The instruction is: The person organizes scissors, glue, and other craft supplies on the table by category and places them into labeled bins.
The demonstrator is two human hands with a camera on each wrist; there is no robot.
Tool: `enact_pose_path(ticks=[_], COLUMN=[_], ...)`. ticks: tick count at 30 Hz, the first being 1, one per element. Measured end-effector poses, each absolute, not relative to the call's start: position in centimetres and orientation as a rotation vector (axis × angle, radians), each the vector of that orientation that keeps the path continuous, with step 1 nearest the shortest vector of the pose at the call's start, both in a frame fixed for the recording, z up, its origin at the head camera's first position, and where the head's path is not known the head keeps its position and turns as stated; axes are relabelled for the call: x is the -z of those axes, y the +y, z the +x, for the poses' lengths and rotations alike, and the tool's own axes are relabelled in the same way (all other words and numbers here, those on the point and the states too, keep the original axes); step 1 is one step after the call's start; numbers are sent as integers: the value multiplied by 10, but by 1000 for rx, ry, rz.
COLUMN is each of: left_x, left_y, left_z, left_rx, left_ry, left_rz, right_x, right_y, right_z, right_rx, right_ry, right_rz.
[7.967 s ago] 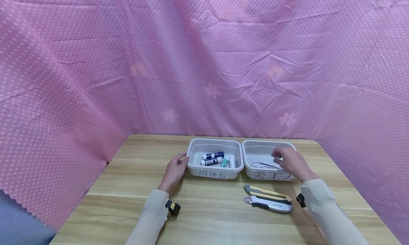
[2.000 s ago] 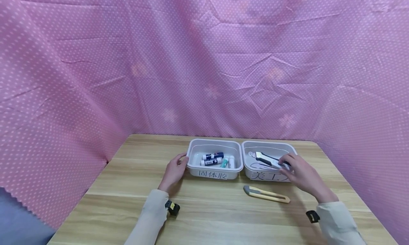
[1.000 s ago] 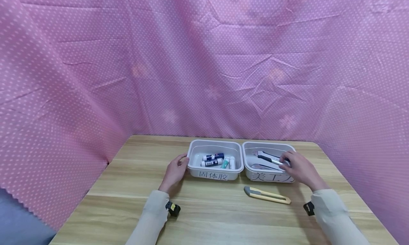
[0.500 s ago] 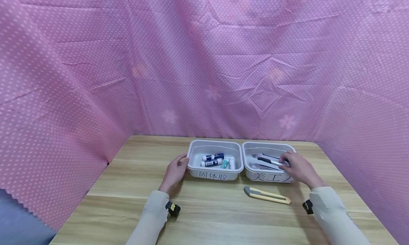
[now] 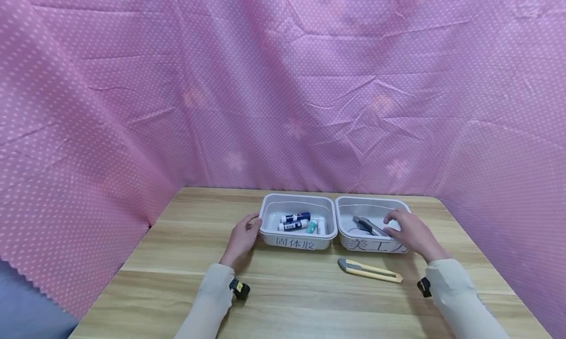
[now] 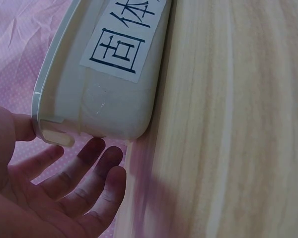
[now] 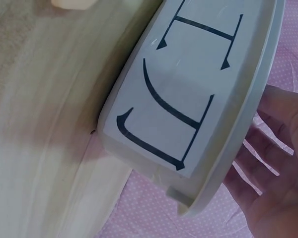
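Observation:
Beside the left white bin (image 5: 296,240), my left hand (image 5: 240,238) touches its outer side. In the left wrist view the thumb meets the bin's rim and the relaxed fingers (image 6: 74,173) lie against or near the wall. My right hand (image 5: 411,233) hovers over the right end of the second white bin (image 5: 353,199), thumb and fingers apart with nothing between them. A silver and black utility knife (image 5: 370,226) lies tilted in that bin, on top of another pale one, partly hidden. In front lies a yellow and grey utility knife (image 5: 370,270).
Several glue sticks (image 5: 294,224) lie in the left bin. Both bins stand side by side on the wooden table (image 5: 283,299), with Chinese labels on their fronts. A pink dotted cloth (image 5: 283,108) hangs behind and around the table.
The silver and black utility knife, on the table earlier, was carried into the right bin; my right hand has just let go of it. My left hand has stayed at the left bin.

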State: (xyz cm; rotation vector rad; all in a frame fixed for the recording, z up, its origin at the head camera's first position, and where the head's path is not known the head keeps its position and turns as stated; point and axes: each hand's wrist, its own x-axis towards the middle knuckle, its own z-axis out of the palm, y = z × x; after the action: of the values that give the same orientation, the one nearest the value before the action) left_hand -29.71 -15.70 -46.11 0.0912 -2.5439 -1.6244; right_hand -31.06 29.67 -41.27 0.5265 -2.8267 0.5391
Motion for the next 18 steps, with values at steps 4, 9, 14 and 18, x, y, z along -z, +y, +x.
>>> enact_pose_path(ticks=[4,9,14,18], left_x=[461,461,462,462], left_y=[-157,-157,-156,-156], left_z=[-297,-298,-298,-298], left_rx=[1622,1634,1634,1623], left_ry=[-2541,-2540,-2542,-2537], left_rz=[94,100,101,91], right_x=[413,411,409,406], right_y=[297,297,295,291], right_z=[-310,-308,-304,-298], right_rx=[-539,-550,-547,-571], right_ry=[-2817,-2798,-2796,-2790], right_rz=[535,537,518,503])
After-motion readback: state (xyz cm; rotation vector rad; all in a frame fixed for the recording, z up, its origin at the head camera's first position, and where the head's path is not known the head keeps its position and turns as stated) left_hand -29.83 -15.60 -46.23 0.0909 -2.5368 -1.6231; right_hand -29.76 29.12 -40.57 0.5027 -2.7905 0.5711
